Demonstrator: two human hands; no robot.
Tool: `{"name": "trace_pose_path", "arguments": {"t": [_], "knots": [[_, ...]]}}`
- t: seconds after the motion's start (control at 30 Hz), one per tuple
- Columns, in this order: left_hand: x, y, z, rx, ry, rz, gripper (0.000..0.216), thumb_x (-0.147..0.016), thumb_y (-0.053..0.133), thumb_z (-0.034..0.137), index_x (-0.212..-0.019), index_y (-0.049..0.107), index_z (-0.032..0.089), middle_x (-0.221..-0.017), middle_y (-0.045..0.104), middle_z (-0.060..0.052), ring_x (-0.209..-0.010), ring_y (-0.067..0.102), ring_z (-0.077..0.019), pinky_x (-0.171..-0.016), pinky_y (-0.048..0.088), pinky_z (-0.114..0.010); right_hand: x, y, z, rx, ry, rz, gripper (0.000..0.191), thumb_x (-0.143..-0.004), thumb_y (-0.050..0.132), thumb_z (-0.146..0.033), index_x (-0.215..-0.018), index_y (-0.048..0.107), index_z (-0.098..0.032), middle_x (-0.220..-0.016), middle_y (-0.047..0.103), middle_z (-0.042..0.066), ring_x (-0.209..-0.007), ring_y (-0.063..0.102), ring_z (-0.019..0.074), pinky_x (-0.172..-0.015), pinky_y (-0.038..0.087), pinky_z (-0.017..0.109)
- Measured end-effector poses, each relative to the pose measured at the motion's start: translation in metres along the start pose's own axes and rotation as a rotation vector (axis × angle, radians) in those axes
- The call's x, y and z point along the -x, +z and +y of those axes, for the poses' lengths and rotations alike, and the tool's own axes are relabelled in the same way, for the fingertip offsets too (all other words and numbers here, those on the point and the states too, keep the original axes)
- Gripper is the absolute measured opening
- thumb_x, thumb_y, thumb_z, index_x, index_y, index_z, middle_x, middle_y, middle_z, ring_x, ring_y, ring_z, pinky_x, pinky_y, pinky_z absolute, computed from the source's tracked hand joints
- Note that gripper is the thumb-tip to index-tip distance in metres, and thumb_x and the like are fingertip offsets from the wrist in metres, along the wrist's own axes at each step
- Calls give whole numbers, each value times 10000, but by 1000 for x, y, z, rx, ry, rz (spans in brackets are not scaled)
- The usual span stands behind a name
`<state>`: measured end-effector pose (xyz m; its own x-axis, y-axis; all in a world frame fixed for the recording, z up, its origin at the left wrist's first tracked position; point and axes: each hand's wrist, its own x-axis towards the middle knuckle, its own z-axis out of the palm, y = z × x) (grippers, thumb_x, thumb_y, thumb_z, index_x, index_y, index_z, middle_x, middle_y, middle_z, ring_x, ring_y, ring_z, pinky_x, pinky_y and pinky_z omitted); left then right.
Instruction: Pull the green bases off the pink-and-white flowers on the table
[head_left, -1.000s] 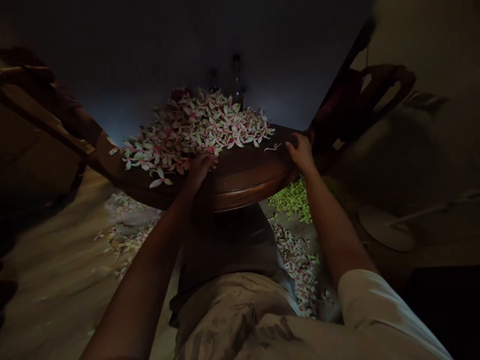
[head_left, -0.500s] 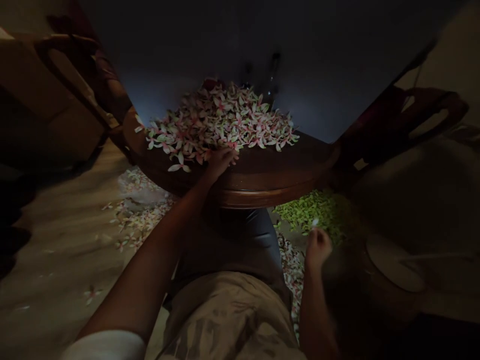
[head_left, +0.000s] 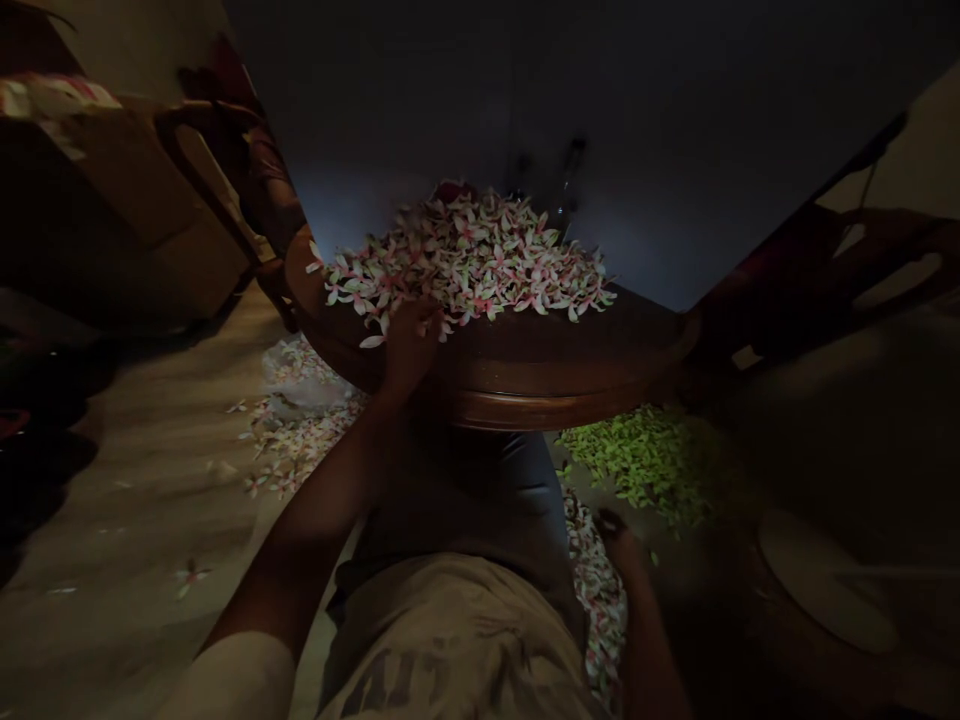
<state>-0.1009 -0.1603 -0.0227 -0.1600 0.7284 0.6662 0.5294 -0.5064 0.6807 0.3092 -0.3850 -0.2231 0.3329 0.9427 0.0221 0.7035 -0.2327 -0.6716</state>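
Note:
A heap of small pink-and-white artificial-looking flowers (head_left: 480, 255) lies on a dark wooden rounded tabletop (head_left: 525, 350). My left hand (head_left: 412, 340) is at the near left edge of the heap, touching it with fingers curled closed. What it holds is hidden by the hand and shadow. Lower right, below the table edge, my right hand (head_left: 616, 535) hangs beside my leg with its fingers drawn together, dark and slightly blurred. Beside it more pink-and-white flowers (head_left: 596, 600) lie in a long strip. I cannot make out anything in its fingers.
A heap of green pieces (head_left: 649, 455) lies below the table at right. At left, a clear plastic bag (head_left: 300, 365) and loose flowers (head_left: 307, 440) are on the floor. A dark upright panel (head_left: 465, 100) stands behind the heap. A round pale-topped object (head_left: 825, 580) is at right.
My left hand has shifted left along the heap's front edge and curled. My right hand has dropped from the green heap toward my leg; the small pale thing at its fingertips no longer shows.

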Motion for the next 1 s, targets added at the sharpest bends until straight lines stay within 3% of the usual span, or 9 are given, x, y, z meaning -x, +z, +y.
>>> {"name": "trace_pose_path", "arguments": {"t": [0.07,0.13,0.23,0.3,0.5,0.63,0.77,0.9,1.0], "knots": [[8,-36,-19,-177,-46,147,289,-845,654,391,-1052,672,190,-1119,657,-114,-1127,555,-284,-1044,358,-420,-28,-14,-4,-77,-21,66,274,-849,498,-537,-790,631,-305,-857,696,104,-790,696,337,-733,580,531],[14,-64,-41,-285,-123,188,397,-781,712,447,-1067,669,176,-1138,648,-137,-1138,543,-312,-1030,366,-439,-53,-29,-19,-145,-62,131,268,-826,490,-565,-840,632,-338,-921,709,112,-860,697,367,-798,563,555],[18,-82,-66,-315,-122,-79,322,-808,662,483,-940,725,196,-950,715,-89,-938,623,-270,-920,436,-386,-76,-42,-56,-216,-127,187,295,-829,524,-573,-978,637,-345,-1030,711,109,-944,684,345,-869,542,528],[18,-83,-73,-321,-90,-155,317,-840,619,491,-917,753,214,-892,734,-71,-848,637,-249,-861,453,-360,-81,-40,-82,-250,-170,194,349,-840,538,-563,-1044,644,-301,-1066,709,112,-970,677,323,-898,535,510],[20,-89,-62,-323,-26,-144,263,-815,655,484,-921,767,271,-908,745,-51,-838,635,-257,-813,482,-364,-72,-21,-148,-368,-325,178,346,-882,550,-495,-1049,673,-217,-1008,722,103,-922,677,271,-889,535,447],[11,-88,-29,-272,5,32,238,-833,657,449,-986,753,293,-1005,728,-43,-935,643,-263,-866,503,-385,-78,-30,-200,-413,-432,184,244,-906,559,-432,-1037,681,-267,-903,718,51,-838,678,241,-805,544,390],[-33,-44,9,-136,20,83,260,-819,686,452,-1014,746,291,-1038,725,-34,-940,656,-247,-868,525,-368,-128,-47,-278,-446,-622,145,251,-913,571,-418,-1093,669,-275,-975,721,43,-895,679,226,-869,529,380],[-106,42,33,25,148,49,249,-818,701,433,-963,742,235,-1043,732,-54,-916,667,-229,-840,528,-336,-223,-47,-355,-489,-811,187,369,-932,520,-488,-1208,610,-261,-1065,708,47,-968,664,215,-909,513,372],[-155,109,35,94,210,21,180,-849,678,348,-973,723,226,-1007,743,-53,-865,682,-213,-817,533,-339,-292,-36,-382,-536,-806,268,445,-950,456,-533,-1266,566,-239,-1018,694,50,-912,654,201,-850,521,349]]}}
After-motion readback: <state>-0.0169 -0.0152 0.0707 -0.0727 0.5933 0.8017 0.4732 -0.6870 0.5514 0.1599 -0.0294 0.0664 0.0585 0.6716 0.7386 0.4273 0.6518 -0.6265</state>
